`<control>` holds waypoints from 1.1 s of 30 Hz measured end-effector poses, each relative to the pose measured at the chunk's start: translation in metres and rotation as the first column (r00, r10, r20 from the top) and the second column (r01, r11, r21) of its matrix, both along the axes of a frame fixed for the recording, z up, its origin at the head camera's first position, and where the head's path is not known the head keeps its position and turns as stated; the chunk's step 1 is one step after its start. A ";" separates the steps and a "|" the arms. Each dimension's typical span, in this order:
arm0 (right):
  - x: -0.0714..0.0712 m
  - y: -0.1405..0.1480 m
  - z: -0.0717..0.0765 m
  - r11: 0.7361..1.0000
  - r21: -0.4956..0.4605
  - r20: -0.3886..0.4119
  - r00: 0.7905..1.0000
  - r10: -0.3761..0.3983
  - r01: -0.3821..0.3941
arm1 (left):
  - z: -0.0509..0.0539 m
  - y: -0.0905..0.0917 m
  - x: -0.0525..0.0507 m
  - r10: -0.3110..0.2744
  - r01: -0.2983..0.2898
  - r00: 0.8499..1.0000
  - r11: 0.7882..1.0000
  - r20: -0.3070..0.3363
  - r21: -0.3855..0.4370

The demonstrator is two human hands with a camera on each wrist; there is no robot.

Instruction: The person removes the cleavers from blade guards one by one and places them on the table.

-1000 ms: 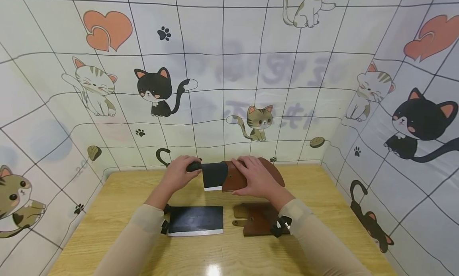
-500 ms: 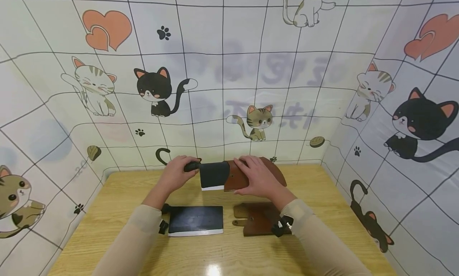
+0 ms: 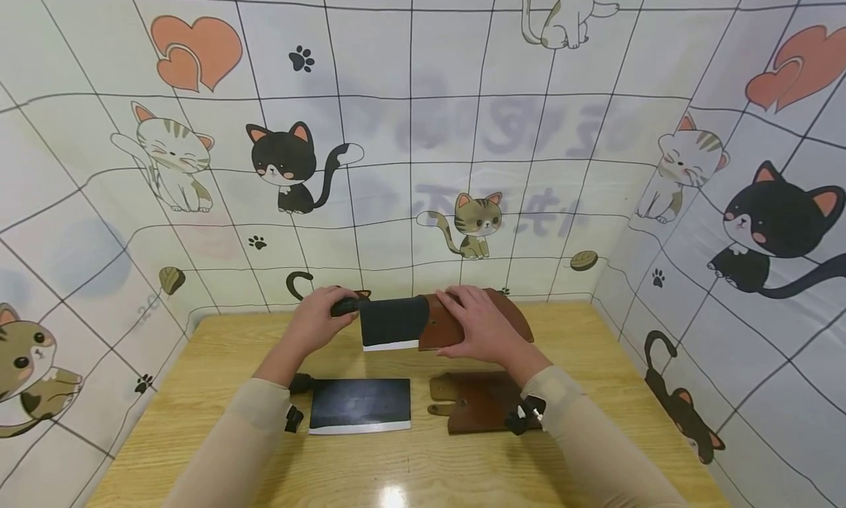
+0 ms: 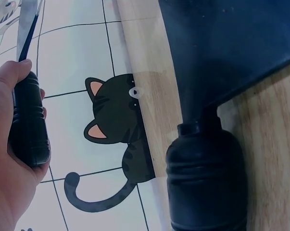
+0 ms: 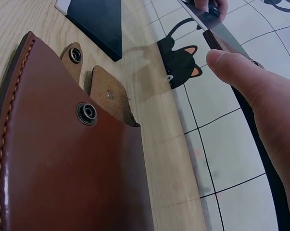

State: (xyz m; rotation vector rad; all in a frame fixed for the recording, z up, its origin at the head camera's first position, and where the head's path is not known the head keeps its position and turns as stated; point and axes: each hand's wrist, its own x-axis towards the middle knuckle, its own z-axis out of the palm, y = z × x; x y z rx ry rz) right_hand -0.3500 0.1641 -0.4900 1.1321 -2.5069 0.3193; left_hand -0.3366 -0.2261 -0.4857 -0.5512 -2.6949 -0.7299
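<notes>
My left hand (image 3: 313,318) grips the black handle (image 4: 30,120) of a cleaver raised above the back of the table. The cleaver's dark blade (image 3: 391,323), with a bright edge along the bottom, is partly inside a brown leather sheath (image 3: 438,332). Around that sheath is my right hand (image 3: 481,326), thumb (image 5: 226,62) on the near side and fingers over the top. Part of the blade inside the leather is hidden. A second cleaver (image 3: 360,405) lies on the table below, handle to the left. Beside it lies a second brown sheath (image 3: 476,403) with two snap straps.
The light wooden table (image 3: 396,464) meets a white gridded cloth wall (image 3: 410,141) with cat prints close behind the hands. Cloth also rises on both sides. A small black wrist device (image 3: 294,418) hangs at the left cuff.
My left hand has drawn the cleaver a little left, and my right hand has shifted slightly right with the sheath. More of the blade shows. The items on the table stay put.
</notes>
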 end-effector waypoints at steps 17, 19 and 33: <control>0.001 0.003 0.000 0.999 0.024 0.015 1.000 -0.022 0.022 | 0.001 -0.004 -0.001 0.036 -0.036 0.998 0.999 0.049 -0.008; 0.001 0.004 -0.001 0.999 0.030 0.030 0.999 -0.036 0.035 | 0.001 -0.005 -0.001 0.038 -0.038 0.998 0.999 0.041 -0.005; 0.000 0.010 -0.003 0.998 0.033 0.044 0.998 -0.053 0.052 | -0.001 -0.011 0.001 0.019 -0.018 0.999 0.999 -0.048 0.034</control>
